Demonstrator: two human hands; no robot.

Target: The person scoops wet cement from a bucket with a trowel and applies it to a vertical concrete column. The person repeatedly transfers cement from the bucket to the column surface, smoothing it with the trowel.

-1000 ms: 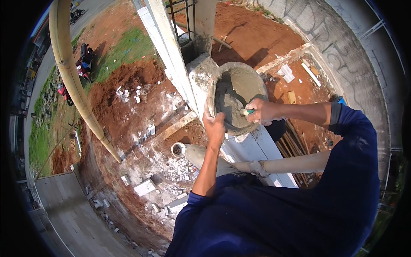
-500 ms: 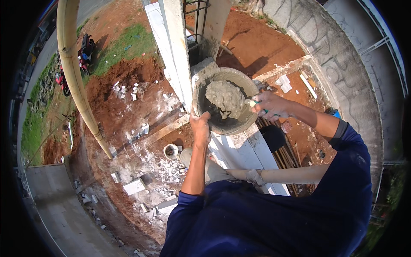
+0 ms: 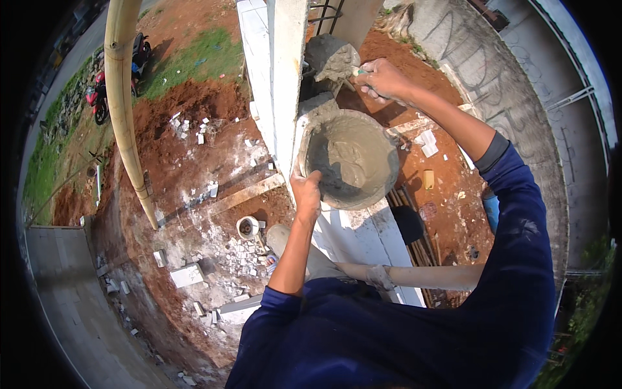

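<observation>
My left hand (image 3: 306, 192) grips the near rim of a round grey pan (image 3: 382, 188) that holds wet grey mortar (image 3: 343, 162) and rests on top of a white block wall (image 3: 353, 227). My right hand (image 3: 382, 81) is stretched forward beyond the pan and holds a trowel (image 3: 353, 72) by its handle. The trowel carries a heap of mortar (image 3: 332, 57) against the far end of the wall, next to a tall white upright post (image 3: 288, 71).
A bamboo pole (image 3: 126, 110) slants up at the left. Another pole (image 3: 414, 275) crosses under my chest. Far below lie red soil, broken white blocks (image 3: 184, 275), a small bucket (image 3: 247, 227) and a parked motorbike (image 3: 97, 97). A grey wall (image 3: 518, 97) curves at the right.
My right hand has lifted the trowel with a heap of mortar out of the pan and carried it forward to the wall's far end. The left hand keeps its hold on the pan's rim.
</observation>
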